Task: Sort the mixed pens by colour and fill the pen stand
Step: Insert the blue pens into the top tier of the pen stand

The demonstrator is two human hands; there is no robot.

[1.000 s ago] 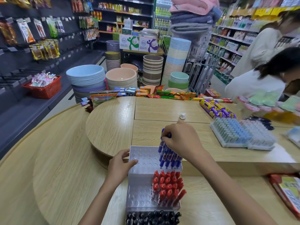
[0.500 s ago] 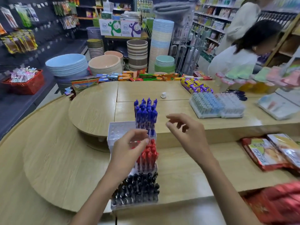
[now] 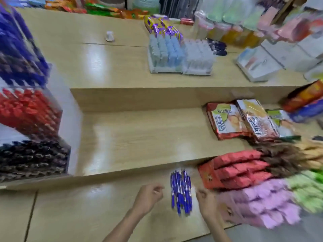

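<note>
**Pens: blue bunch (image 3: 180, 193) loose at lower centre, pen stand (image 3: 70, 123) at the left edge**

Pen stand of clear plastic, stepped in tiers, standing on the middle step of the wooden counter (image 3: 139, 137) and cut off by the left border of the frame. Holds three sorted blocks: blue rows (image 3: 19, 49) at the top, red rows (image 3: 29, 110) in the middle, black rows (image 3: 33, 159) at the bottom. All upright and packed close.

Blue bunch lying flat on the lowest step at lower centre, well apart from the stand, between the two hands. Left hand (image 3: 148, 196) just left of the bunch, fingers curled, nothing seen in it, a gap to the pens. Right hand (image 3: 204, 198) just right of the bunch, fingers curled toward it. Touching or not: cannot tell through the blur.

At upper centre on the top step, a second tray (image 3: 180, 55) with pale blue and clear pens. Behind it, purple packets (image 3: 162, 28). To its left, a small white object (image 3: 109, 36) alone on the wood. At right centre, two snack packets (image 3: 225, 119) side by side. At lower right, red packets (image 3: 241, 170), lilac packets (image 3: 265, 206) and green packets (image 3: 307, 194), with the red and lilac ones close beside the right hand.

Whole frame smeared by motion, worst at the left and right edges. Print on the packets unreadable, single pens in the stand hard to separate.
</note>
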